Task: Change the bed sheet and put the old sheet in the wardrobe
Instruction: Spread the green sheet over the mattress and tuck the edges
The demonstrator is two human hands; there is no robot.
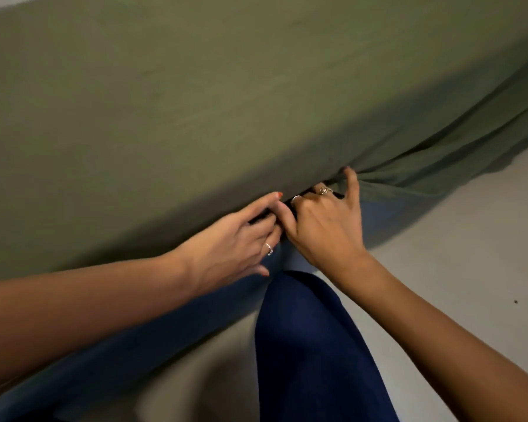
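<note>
An olive green sheet lies smooth over the bed and hangs loose in folds over the edge at the right. Both hands meet at the bed's near edge. My left hand has its fingers tucked under the sheet's edge, against the mattress side. My right hand sits beside it, fingers curled into the gathered cloth, index finger stretched along a fold. The fingertips of both hands are hidden by the sheet. A blue bed base shows below the green cloth.
My knee in dark blue trousers is bent close to the bed base. A pale grey floor spreads to the right and under me. A white wall strip shows at the top left.
</note>
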